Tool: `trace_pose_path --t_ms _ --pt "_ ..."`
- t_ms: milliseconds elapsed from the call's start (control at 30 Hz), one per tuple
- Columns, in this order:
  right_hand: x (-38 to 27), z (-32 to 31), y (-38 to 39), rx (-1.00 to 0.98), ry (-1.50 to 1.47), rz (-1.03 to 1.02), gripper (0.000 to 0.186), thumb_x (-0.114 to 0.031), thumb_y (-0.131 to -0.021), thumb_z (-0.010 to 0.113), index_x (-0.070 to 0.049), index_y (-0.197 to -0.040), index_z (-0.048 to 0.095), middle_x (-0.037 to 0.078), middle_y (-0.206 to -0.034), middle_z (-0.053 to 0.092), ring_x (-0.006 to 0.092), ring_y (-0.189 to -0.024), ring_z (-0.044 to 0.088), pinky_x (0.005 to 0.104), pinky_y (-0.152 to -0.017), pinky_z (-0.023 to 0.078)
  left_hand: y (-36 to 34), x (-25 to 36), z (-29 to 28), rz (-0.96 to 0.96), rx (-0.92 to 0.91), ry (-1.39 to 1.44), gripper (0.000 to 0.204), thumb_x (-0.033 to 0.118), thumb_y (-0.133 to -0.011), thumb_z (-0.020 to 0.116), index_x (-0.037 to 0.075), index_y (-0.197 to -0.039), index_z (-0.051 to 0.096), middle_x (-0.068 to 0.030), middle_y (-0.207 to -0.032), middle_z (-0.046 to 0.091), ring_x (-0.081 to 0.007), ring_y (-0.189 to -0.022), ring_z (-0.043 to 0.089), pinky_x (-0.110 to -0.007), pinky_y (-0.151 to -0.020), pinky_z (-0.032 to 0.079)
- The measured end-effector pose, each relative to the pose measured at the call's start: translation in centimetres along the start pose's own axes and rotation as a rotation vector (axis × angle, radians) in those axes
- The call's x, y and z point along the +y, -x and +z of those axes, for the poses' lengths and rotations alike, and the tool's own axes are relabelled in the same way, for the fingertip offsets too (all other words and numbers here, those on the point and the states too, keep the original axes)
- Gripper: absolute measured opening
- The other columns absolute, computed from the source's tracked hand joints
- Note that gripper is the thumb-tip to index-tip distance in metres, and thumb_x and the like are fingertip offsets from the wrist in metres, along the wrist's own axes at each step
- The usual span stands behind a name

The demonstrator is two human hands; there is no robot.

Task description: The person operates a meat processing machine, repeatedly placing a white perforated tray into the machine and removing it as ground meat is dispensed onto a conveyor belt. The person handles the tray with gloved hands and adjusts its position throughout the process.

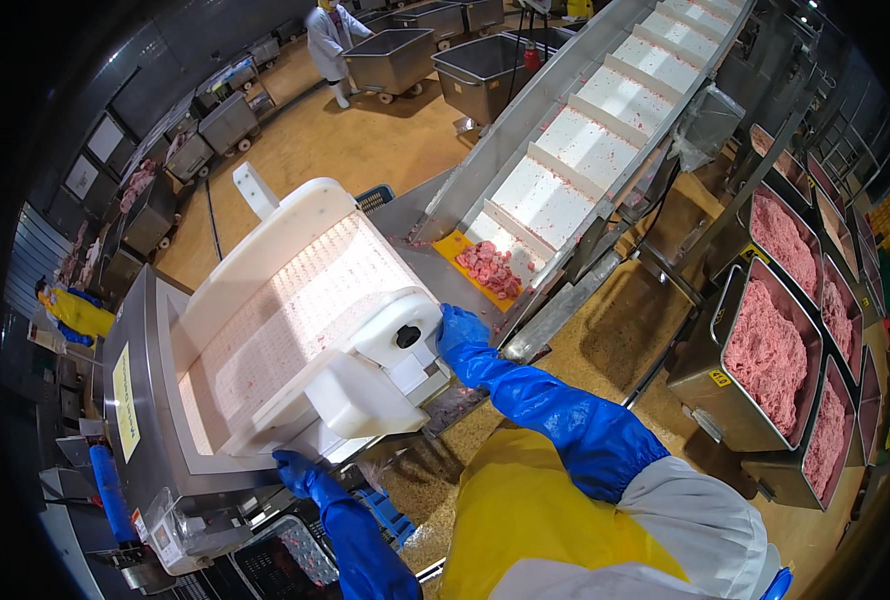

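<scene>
My blue-gloved right hand [462, 331] grips the near right end of a white conveyor frame [310, 200], beside a round black knob [408, 336]. My left hand [298, 473], gloved too, curls at the lower edge of the metal machine [145, 370], near the frame's bottom corner; its fingertips are partly hidden. A white perforated belt [295, 310] with pink specks runs inside the frame. Between my hands a white plastic block [360, 395] juts from the side. Pink meat pieces [489, 268] lie on a yellow sheet [455, 246] just past my right hand.
An inclined white cleated conveyor [555, 205] rises to the upper right. Metal carts of ground meat [770, 350] stand at right. Far off, a person in white [335, 40] handles a metal cart [393, 62]; another in yellow [80, 312] is at left. Crates [285, 555] sit below my left arm.
</scene>
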State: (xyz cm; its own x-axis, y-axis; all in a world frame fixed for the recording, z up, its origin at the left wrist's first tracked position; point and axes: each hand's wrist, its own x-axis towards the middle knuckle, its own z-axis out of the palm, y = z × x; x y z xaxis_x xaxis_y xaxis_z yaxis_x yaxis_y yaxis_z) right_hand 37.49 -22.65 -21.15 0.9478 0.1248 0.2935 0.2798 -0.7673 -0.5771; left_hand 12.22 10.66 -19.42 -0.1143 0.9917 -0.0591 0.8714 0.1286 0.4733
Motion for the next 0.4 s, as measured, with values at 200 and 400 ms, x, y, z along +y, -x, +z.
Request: trace_pose_path --t_ms 200,400 --pt "0.10 -0.01 0.08 -0.008 -0.003 0.000 0.024 -0.014 -0.085 0.057 -0.009 -0.108 0.063 0.015 -0.094 0.068 0.0364 -0.088 0.067 0.0501 -0.075 0.054 -0.07 -0.31 0.23 0.039 0.022 -0.002 0.075 0.063 -0.097 0.030 0.004 -0.108 0.074 -0.0254 -0.108 0.070 -0.0450 -0.102 0.066 -0.054 -0.091 0.051" --pt "0.38 0.44 0.05 -0.002 -0.009 0.004 0.027 -0.014 -0.086 0.057 -0.009 -0.111 0.064 0.015 -0.095 0.069 0.0366 -0.089 0.067 0.0499 -0.076 0.054 -0.30 -0.43 0.47 0.037 0.035 -0.001 0.074 0.063 -0.097 0.030 0.004 -0.108 0.074 -0.0256 -0.106 0.070 -0.0447 -0.101 0.066 -0.054 -0.091 0.051"
